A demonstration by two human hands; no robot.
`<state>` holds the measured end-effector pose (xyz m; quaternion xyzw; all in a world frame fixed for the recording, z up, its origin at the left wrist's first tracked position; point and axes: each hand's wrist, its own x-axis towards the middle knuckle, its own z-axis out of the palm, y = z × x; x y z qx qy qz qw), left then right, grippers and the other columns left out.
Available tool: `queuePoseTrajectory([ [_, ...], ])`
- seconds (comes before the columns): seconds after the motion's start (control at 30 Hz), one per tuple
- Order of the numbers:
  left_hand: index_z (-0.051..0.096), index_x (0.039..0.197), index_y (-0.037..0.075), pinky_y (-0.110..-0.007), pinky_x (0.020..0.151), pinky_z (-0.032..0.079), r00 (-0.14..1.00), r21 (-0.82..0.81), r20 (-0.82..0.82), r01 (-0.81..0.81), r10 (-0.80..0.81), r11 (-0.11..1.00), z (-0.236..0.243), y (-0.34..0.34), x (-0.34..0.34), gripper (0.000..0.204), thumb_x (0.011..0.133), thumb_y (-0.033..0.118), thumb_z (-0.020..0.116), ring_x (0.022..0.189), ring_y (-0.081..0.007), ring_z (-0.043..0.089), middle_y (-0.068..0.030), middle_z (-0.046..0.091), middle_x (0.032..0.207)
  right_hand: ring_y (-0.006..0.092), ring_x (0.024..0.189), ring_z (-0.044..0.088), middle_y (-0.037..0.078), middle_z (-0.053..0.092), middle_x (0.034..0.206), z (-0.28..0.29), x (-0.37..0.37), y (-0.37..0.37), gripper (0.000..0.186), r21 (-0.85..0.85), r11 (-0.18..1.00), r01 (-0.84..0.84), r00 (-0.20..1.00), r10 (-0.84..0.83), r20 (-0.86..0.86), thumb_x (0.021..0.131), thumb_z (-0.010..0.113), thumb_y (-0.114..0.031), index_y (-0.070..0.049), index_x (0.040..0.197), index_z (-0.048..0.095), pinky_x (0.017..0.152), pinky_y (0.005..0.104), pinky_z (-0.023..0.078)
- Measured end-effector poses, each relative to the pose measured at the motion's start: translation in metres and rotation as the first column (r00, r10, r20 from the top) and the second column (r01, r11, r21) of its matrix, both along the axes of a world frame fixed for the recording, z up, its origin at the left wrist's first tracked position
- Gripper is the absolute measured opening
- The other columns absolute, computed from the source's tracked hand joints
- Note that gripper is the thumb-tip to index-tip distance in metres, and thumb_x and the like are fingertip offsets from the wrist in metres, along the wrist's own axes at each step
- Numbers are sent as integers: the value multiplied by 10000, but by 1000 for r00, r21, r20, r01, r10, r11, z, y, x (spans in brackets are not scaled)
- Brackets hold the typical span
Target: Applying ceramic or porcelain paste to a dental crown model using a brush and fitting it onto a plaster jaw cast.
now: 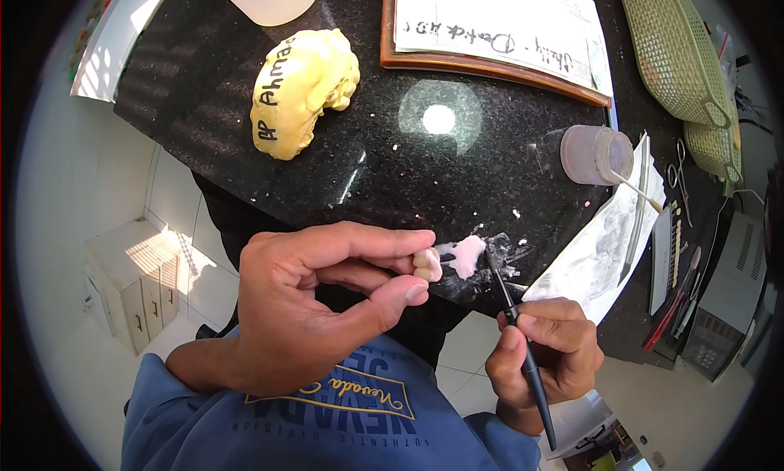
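Between thumb and forefinger, my left hand (327, 295) pinches a small partial denture (425, 264), tooth-coloured crowns with a pink edge. A slim black-handled tool (535, 381) is in my right hand (555, 344), gripped like a pen. Its dark narrow end points at the black tabletop beside a pile of pink powder (468, 255); whether that end is a brush or a blade I cannot tell. The denture is held just left of the powder, apart from the tool. Farther off to the left lies a yellow dental cast (302, 91) with handwriting on it.
A cloudy plastic cup (594, 155) and a cotton swab (637, 191) are right of the powder, near a crumpled white sheet (600, 250). A wood-framed board (498, 34) lies at the back. Green baskets (674, 50), scissors (678, 173) and a grey device (727, 287) line the right.
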<state>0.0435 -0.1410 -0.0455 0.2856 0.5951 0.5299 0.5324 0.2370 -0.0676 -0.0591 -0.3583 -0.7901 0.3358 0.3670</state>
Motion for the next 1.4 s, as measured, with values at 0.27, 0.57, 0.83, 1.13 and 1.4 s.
queuePoseTrajectory([
  [0.27, 587, 1097, -122, -292, 795, 575, 1000, 1, -18, 5, -5, 1000, 0, -2, 0, 301, 796, -135, 610, 862, -220, 688, -191, 653, 944, 184, 496, 614, 142, 626, 633, -5, 3, -4, 190, 1, 1000, -13, 995, 13, -99, 648, 710, 12, 6, 778, 571, 447, 247, 484],
  [0.57, 590, 1088, -121, -305, 803, 579, 1000, 2, 22, -4, 3, 1000, 0, -3, 0, 295, 794, -143, 604, 874, -223, 686, -189, 654, 942, 175, 477, 603, 135, 622, 620, -2, 1, -4, 170, 8, 1000, 18, 1000, -18, 0, 644, 707, 4, 4, 746, 570, 446, 244, 488],
  [0.83, 584, 1087, -122, -319, 809, 584, 998, 4, 68, -19, 19, 1000, -3, -3, -1, 290, 798, -141, 598, 880, -226, 686, -197, 653, 943, 170, 471, 596, 131, 623, 618, -3, -1, -4, 177, 21, 999, 44, 999, -44, 3, 629, 710, 20, -4, 727, 566, 439, 242, 484],
  [1.13, 572, 1101, -126, -339, 835, 587, 990, -29, 141, -20, 24, 999, -2, -4, -3, 274, 827, -128, 585, 941, -244, 673, -188, 645, 954, 176, 538, 608, 117, 617, 698, -2, 4, -9, 223, 42, 999, -30, 990, 35, -134, 652, 710, 15, -11, 837, 588, 444, 241, 473],
  [1.4, 609, 1135, -73, -226, 811, 538, 982, 18, 186, -49, 45, 999, -6, -6, 0, 288, 847, -72, 615, 919, -179, 683, -162, 678, 1023, 213, 576, 636, 139, 614, 748, -4, -11, -10, 320, -42, 985, -170, 933, 148, -329, 646, 753, 37, 3, 923, 597, 448, 260, 482],
])
